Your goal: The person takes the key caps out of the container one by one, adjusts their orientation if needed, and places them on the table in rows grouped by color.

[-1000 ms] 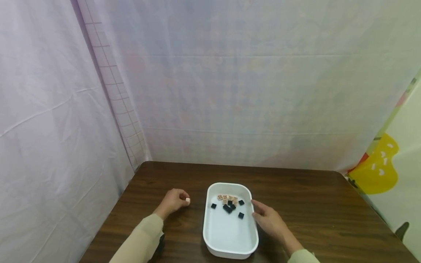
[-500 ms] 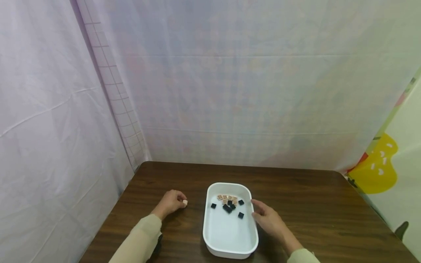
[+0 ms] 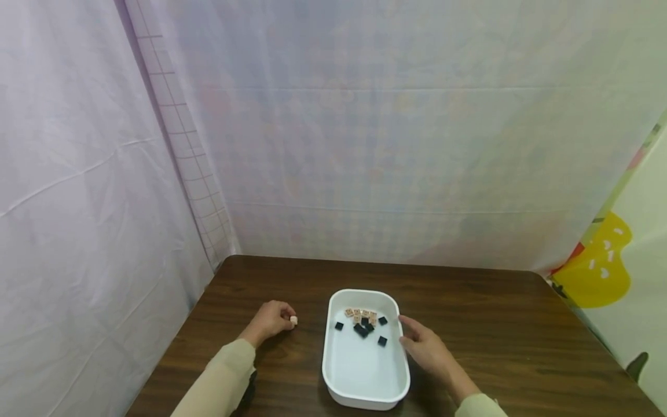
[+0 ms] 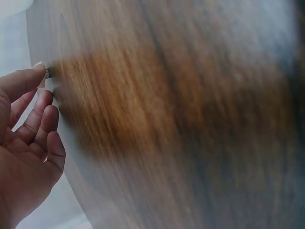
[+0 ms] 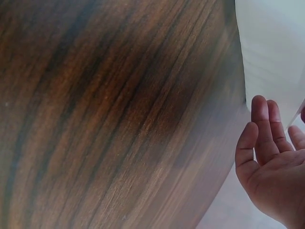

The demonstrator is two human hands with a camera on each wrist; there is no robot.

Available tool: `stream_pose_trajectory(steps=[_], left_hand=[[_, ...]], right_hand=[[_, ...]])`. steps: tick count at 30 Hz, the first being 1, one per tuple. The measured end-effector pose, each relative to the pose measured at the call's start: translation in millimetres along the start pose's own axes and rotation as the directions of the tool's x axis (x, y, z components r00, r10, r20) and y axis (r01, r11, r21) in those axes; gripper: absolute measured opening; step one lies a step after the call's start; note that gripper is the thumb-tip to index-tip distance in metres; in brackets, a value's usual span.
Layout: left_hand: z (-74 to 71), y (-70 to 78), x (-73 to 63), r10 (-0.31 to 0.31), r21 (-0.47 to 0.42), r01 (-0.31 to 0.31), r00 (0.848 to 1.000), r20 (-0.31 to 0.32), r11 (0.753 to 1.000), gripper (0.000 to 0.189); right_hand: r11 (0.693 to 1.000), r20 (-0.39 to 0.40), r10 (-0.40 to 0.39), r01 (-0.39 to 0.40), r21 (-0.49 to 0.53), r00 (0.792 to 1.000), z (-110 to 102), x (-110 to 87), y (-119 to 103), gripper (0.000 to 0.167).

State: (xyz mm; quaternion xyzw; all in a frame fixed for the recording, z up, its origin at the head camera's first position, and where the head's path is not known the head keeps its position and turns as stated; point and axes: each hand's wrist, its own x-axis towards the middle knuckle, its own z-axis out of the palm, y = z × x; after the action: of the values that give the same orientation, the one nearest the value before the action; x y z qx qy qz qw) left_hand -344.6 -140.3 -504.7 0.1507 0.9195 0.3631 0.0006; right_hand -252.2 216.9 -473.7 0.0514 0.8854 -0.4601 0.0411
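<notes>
To the left of the white tray (image 3: 366, 370), my left hand (image 3: 272, 319) pinches a small pale block (image 3: 294, 320) between thumb and fingers, low over the table. In the left wrist view, the same block (image 4: 46, 76) shows a dark edge against the wood. The other fingers are loosely bent. My right hand (image 3: 426, 347) touches the tray's right side near the rim with fairly straight fingers. Several tan tiles with markings (image 3: 356, 313) lie in the tray's far half. Several black tiles (image 3: 361, 330) lie among and around them, some touching or overlapping.
A dark wood-grain table (image 3: 484, 313) carries the tray. White curtains (image 3: 375, 145) hang behind the table and along its left side. A sheet with a yellow pattern (image 3: 599, 272) hangs at the right. The tray's near half shows bare white floor.
My left hand has drawn slightly left with the block, which now sits a little differently in the fingertips. The right hand, tray and tiles hold their places.
</notes>
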Motion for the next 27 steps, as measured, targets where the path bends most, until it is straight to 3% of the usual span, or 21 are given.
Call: stream_pose_trajectory(steps=[6, 15, 27], left_hand=[[-3.0, 4.1, -2.3, -0.015, -0.028, 0.015, 1.0, -0.002, 0.999, 0.016], [-1.6, 1.1, -1.3, 0.015, -0.007, -0.015, 1.0, -0.004, 1.0, 0.015], [-5.5, 6.1, -0.5, -0.027, -0.031, 0.027, 1.0, -0.006, 0.999, 0.017]], right_hand=[[1.0, 0.001, -0.026, 0.026, 0.01, 1.0, -2.5, -1.1, 0.5, 0.051], [0.995, -0.02, -0.083, 0.081, -0.049, 0.996, 0.2, -4.2, -0.3, 0.05], [0.998, -0.006, -0.03, 0.029, -0.049, 1.0, -1.2, -2.2, -2.2, 0.051]])
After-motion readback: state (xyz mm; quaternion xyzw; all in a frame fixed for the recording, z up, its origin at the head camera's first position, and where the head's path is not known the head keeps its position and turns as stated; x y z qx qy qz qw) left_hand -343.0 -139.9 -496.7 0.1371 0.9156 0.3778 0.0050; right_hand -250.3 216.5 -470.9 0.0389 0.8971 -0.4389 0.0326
